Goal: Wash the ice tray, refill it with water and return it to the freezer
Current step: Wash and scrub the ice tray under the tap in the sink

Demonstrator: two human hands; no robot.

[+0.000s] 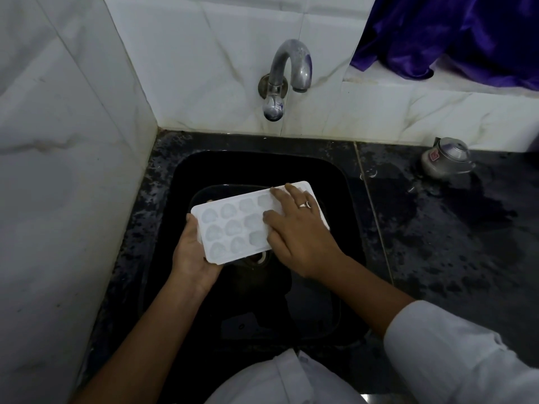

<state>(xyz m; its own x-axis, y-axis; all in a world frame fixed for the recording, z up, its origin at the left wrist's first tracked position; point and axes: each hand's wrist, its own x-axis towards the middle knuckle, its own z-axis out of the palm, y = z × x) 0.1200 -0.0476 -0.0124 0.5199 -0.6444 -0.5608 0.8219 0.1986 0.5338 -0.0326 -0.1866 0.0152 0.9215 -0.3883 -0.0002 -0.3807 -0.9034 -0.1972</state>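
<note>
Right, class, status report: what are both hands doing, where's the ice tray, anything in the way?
Left hand grips one end of ice tray; right hand flat on top. Tray held over sink. No water seen from tap; nothing blocking.

Dim room, soft light, no hard shadows. Sink (347,199) almost black inside. White tray (230,225) brightest thing. Wet bench (437,243) shines a bit. Small bright spots on tap (303,65). Wall (58,141) lines bend near edges. Picture bit soft, grainy.
</note>
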